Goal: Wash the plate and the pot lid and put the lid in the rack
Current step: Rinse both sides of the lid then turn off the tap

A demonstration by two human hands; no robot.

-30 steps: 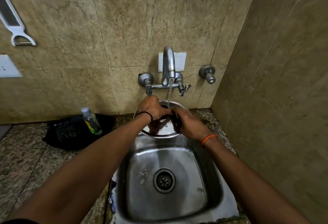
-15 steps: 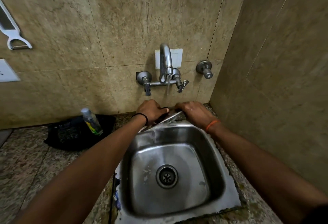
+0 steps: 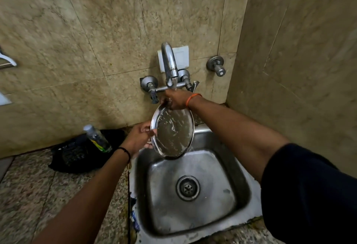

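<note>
Lid (image 3: 172, 131), wet, tilted over our sink (image 3: 239, 189) beneath the tap (image 3: 170, 64): our left hand (image 3: 140, 137) grips its left edge, our right hand (image 3: 176, 100) grips its top.

A clear bottle (image 3: 97, 138) lies tilted on a black mat (image 3: 77, 155) on the speckled tabletop (image 3: 29, 195), left of the steel sink (image 3: 193, 195).

Round steel pot lid (image 3: 172, 132), wet and nearly upright (underside toward camera), above the sink's back edge.

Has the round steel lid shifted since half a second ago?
Yes. The round steel lid has tipped up from nearly flat to upright, facing the camera, below the chrome tap.
</note>
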